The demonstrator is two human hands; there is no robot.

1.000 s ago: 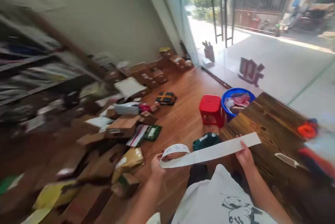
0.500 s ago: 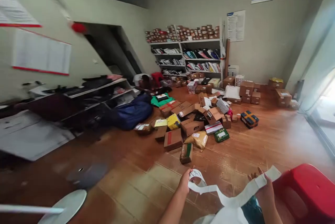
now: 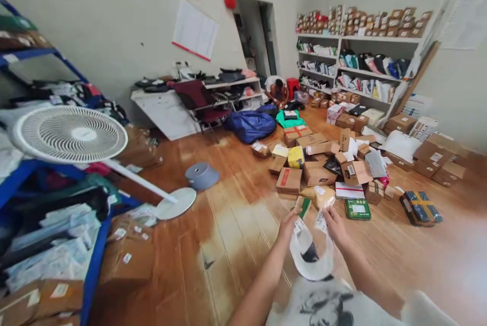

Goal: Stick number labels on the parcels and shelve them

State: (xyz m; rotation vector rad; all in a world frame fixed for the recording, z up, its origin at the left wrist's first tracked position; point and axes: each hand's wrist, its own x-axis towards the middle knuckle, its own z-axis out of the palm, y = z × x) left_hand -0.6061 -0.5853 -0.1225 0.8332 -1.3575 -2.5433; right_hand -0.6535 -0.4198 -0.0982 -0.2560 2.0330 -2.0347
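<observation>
A white strip of labels (image 3: 312, 271) hangs in a loop between my two hands, low in the middle of the view. My left hand (image 3: 289, 222) is closed on one end, where part of the strip curls over. On the other side my right hand (image 3: 335, 223) pinches the opposite end, which shows some dark print. Just beyond the hands lie a yellowish plastic parcel (image 3: 323, 197) and a brown packet with a green stripe (image 3: 304, 206), the latter partly hidden by my left hand.
Cardboard boxes (image 3: 289, 181) and parcels are heaped on the floor ahead. A white standing fan (image 3: 72, 133) and blue rack (image 3: 95, 265) are at left. A grey round object (image 3: 202, 175) sits on the floor. Another person (image 3: 277, 91) crouches near the loaded shelves (image 3: 380, 39).
The view has swung left, bringing the fan and blue rack in; the red stool has left the view. My hands have come closer together, so the strip now sags in a loop.
</observation>
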